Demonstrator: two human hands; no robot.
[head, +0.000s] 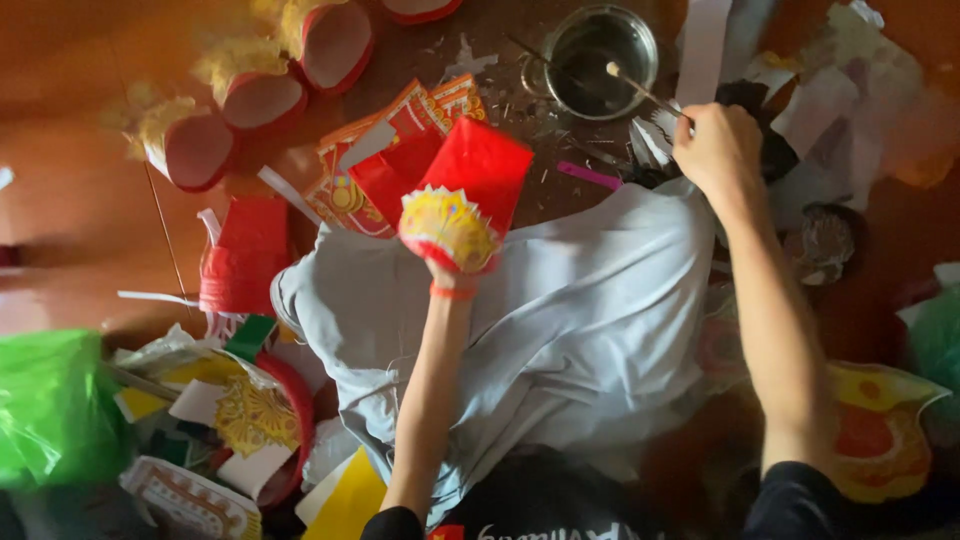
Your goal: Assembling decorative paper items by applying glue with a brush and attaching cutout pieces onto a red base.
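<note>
Near the top of the view, on the reddish-brown floor (60,200), a small metal bowl (600,60) stands upright; its inside looks dark and shiny, and what it holds cannot be told. The right hand (718,150) is clenched around a thin stick (645,92) whose pale tip reaches over the bowl's rim. Lower and to the left, the left hand (450,262) is raised and mostly hidden behind a red paper piece (470,195) with a yellow patterned, scalloped end; the hand grasps it from below, over the person's grey-trousered lap (570,320). Just behind this piece lies a stack of red and gold printed papers (400,150). Three red-rimmed round paper shapes (265,100) with yellow fringe sit in a row at upper left, open sides showing pale insides. A green plastic bag (55,405) lies at lower left, beside loose yellow and white paper scraps (240,420).
</note>
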